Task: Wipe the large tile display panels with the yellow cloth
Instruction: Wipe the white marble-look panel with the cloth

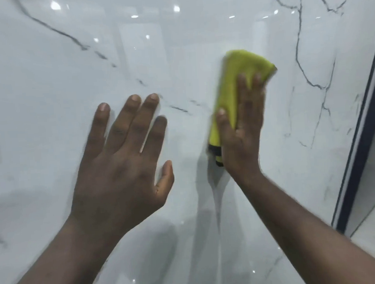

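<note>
1. Currently right hand [241, 129] presses folded yellow cloth [242, 77] flat against tile panel [47, 95]; cloth shows above its fingertips.
2. Left hand [121, 159] splayed, empty, on panel beside.
3. Cloth judged soft, light; palm it broadly. Panel glossy, likely slippery.

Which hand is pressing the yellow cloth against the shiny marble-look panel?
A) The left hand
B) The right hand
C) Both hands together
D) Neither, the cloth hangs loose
B: the right hand lies flat over the yellow cloth on the tile panel, while the left hand is spread open with nothing in it.
</note>
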`<act>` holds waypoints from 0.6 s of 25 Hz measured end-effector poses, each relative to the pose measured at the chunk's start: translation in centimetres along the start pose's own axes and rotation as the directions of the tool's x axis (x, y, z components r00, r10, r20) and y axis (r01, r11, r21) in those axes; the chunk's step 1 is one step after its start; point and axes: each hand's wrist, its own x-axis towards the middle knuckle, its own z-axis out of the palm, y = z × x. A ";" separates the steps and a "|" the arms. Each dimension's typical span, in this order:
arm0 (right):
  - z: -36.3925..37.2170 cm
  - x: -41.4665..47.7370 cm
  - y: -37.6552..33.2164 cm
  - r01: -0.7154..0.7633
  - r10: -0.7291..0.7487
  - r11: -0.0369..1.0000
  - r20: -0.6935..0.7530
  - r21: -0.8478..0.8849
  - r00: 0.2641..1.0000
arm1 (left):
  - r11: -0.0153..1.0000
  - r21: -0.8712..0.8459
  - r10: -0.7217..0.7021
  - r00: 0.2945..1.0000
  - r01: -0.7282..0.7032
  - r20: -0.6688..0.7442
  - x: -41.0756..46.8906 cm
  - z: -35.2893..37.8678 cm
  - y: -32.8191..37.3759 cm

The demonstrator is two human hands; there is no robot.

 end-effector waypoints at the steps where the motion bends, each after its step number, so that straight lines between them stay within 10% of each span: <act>1: 1.0 -1.5 -1.7 -0.210 0.211 0.977 -0.069 0.030 0.975 | 1.000 0.024 -0.017 1.000 0.017 0.002 -1.2 -1.0 -1.4; 3: 3.2 -6.8 -6.2 -0.243 0.242 0.968 -0.020 -0.062 0.970 | 0.997 0.064 -0.033 0.999 0.032 0.014 -3.9 -2.9 -4.7; 7: 4.9 -6.4 -12.0 0.488 -0.440 0.857 0.258 -0.163 0.860 | 0.993 0.109 -0.054 0.998 0.051 0.020 -9.0 -6.8 -11.3; 12: 8.9 -11.3 -18.5 -0.194 0.193 0.979 -0.028 -0.055 0.981 | 0.987 0.124 -0.100 0.995 0.102 -0.025 -14.4 -9.9 -16.8; 15: 9.9 -13.9 -20.9 0.405 -0.353 0.903 0.294 -0.143 0.889 | 0.992 0.112 -0.054 0.998 0.058 -0.041 -16.2 -10.4 -19.5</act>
